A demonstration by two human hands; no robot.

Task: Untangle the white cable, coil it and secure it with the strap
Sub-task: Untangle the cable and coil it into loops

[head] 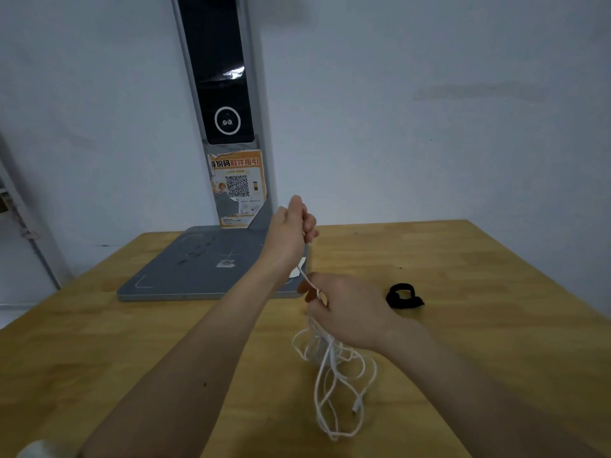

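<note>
A tangled white cable point(334, 368) hangs in loose loops above the wooden table point(479, 325). My right hand point(347, 312) grips the top of the bundle, fingers curled round it. From there a single strand runs up to my left hand point(292, 231), which is raised higher and closed round that strand. One plug end dangles low in the loops. The black strap point(404, 295) lies curled on the table, just right of my right hand and untouched.
A grey flat base point(185, 269) with a tall upright post point(228, 110) stands at the table's far side against the wall, directly behind my left hand. The post carries a dark screen and an orange sticker.
</note>
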